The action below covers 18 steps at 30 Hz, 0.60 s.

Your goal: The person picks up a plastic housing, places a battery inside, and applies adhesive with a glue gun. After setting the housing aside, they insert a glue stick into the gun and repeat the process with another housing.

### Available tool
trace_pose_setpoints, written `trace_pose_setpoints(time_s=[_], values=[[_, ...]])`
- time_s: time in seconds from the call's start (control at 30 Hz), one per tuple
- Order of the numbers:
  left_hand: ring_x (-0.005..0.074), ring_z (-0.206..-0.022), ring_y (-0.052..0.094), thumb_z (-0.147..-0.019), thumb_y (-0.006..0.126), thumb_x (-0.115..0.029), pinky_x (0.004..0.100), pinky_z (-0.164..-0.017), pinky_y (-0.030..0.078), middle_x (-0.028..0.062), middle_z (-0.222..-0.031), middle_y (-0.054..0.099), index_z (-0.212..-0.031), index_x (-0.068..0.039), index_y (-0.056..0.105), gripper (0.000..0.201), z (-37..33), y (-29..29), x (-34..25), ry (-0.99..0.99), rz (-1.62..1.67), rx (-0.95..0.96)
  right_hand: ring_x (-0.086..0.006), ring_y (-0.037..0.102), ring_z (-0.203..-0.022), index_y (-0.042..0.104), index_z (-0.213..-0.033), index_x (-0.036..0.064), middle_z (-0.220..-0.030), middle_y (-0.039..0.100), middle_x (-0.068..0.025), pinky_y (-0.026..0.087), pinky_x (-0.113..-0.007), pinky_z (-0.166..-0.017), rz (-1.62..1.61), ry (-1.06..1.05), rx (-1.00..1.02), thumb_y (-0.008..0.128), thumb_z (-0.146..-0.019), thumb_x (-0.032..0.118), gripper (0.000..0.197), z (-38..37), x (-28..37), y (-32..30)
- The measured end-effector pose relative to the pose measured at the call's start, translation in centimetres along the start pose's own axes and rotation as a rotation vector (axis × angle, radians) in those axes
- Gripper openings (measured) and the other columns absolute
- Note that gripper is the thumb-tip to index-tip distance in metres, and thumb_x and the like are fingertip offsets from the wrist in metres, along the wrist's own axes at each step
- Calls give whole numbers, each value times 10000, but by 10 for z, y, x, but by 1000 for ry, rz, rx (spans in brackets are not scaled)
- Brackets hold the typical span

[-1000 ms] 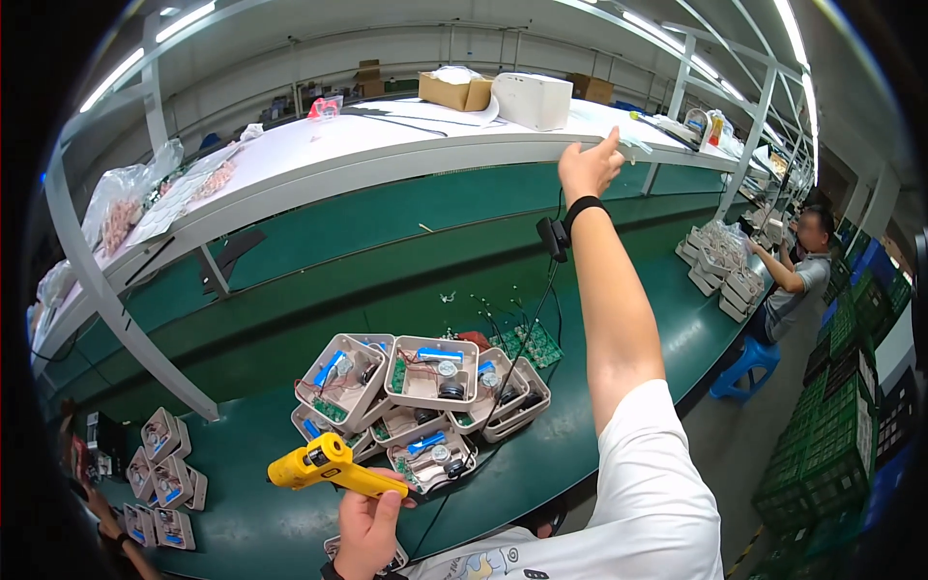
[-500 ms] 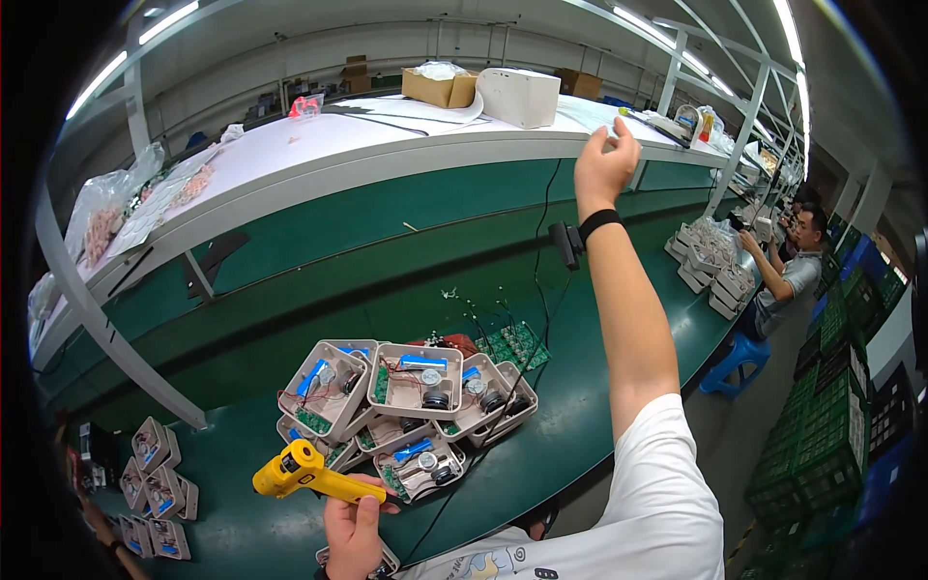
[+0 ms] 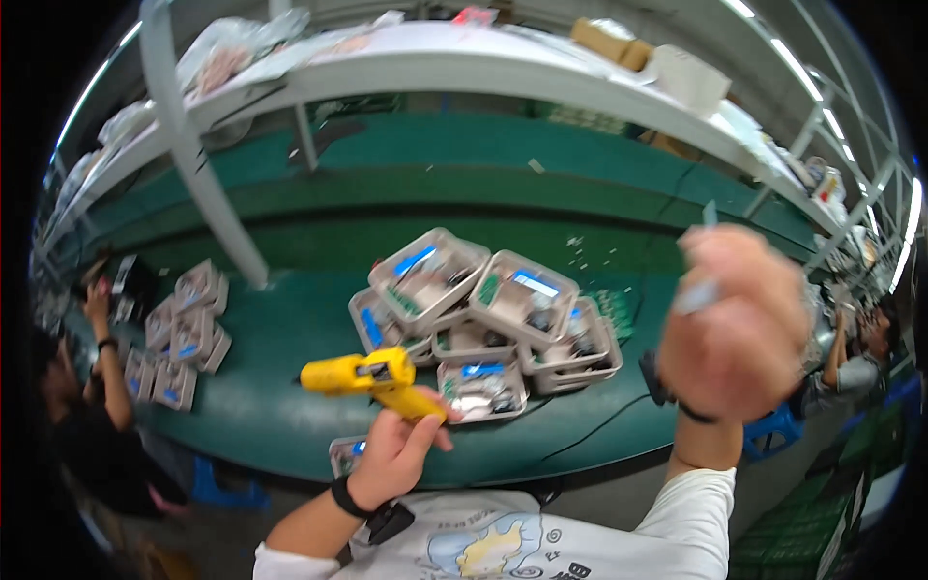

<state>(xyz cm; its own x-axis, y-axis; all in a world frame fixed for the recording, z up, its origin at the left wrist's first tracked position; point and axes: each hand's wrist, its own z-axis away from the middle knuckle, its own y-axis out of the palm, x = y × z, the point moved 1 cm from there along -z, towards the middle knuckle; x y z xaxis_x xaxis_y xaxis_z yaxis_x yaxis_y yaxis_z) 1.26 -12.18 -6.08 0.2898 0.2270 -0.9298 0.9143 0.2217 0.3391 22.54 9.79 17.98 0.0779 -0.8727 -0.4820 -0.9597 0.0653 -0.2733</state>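
My left hand [image 3: 394, 456] is wrapped round the handle of a yellow glue gun [image 3: 372, 375], whose nozzle points left. Raised at the right and blurred by motion, my right hand [image 3: 739, 329] is closed on a pale, translucent glue stick [image 3: 710, 213]; one end rises above the fingers. Beyond the glue gun lies a stack of beige plastic housings [image 3: 527, 295], holding blue batteries, green circuit boards, wires and round black parts. One more beige housing [image 3: 345, 458] sits by my left wrist, partly hidden.
A white shelf [image 3: 406, 60] with bags and boxes runs above the green bench [image 3: 280, 333], its post [image 3: 208, 164] at left. Green circuit boards [image 3: 611, 311] lie behind the stack. More housings [image 3: 188, 329] stand near a co-worker [image 3: 97, 416] at left; another person [image 3: 855, 358] works at right.
My right hand has come down from the shelf toward me, now with the glue stick in it. The glue gun stays in my left hand. The view has turned downward and left.
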Motion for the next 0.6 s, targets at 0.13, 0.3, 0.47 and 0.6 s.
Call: trace_pose_setpoints(time_s=[0.13,0.3,0.47,0.6], values=[[141,-947,694,-1183,547,-63,309,-856,608,118,-1299,717,-1393,-21,583,217,20,1,1,41,9,83,-220,725,-859,847,-1204,48,-1236,808,-133,598,-354,-686,-477,214,450,798,-888,22,322,0,77,47],[137,-937,686,-1174,552,-52,299,-853,605,106,-1298,717,-1399,-26,580,228,39,1,8,29,14,124,-241,725,-863,824,-1255,36,-1232,809,-118,596,-344,-688,-552,292,493,809,-858,-18,401,21,109,73],[149,-901,695,-1169,579,-96,314,-830,606,108,-1234,736,-1395,-1,596,245,49,-8,4,-23,-22,117,-247,725,-853,798,-1251,31,-1237,814,-113,611,-355,-714,-644,396,569,827,-831,-69,433,17,114,82],[253,-833,725,-1160,634,-179,379,-785,602,160,-1084,760,-1287,45,647,258,53,-20,-2,-48,-359,76,-251,720,-837,775,-1165,46,-1234,820,-131,615,-384,-725,-714,531,657,830,-860,-91,339,20,111,85]])
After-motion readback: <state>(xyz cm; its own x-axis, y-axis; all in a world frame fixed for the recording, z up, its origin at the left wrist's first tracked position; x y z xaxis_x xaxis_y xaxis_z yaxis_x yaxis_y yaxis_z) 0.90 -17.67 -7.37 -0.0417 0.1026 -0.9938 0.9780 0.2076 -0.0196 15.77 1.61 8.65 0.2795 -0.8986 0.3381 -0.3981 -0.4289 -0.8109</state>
